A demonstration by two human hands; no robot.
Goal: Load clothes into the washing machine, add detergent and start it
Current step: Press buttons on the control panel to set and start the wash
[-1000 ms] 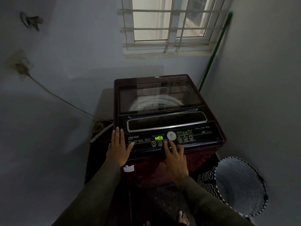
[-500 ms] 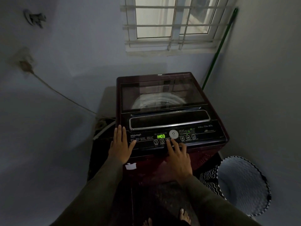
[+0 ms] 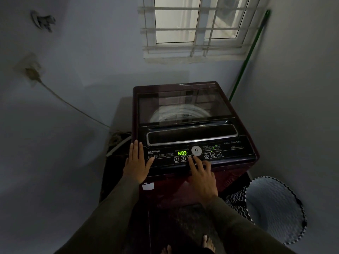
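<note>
A dark red top-loading washing machine stands in the corner with its glass lid closed; the white drum rim shows through it. The black control panel is lit, and its green display reads H:03. My left hand lies flat on the panel's left end, fingers straight. My right hand reaches over the front edge, its index finger pressing the third round button beside the buttons marked 1 and 2. No clothes or detergent are visible.
A black-and-white patterned laundry basket stands on the floor at the right of the machine. A green pole leans in the right corner. A cable runs from a wall socket to behind the machine. A barred window is above. My bare feet show below.
Both hands stay where they were on the panel, and the display still reads H:03. Only the camera view has shifted slightly.
</note>
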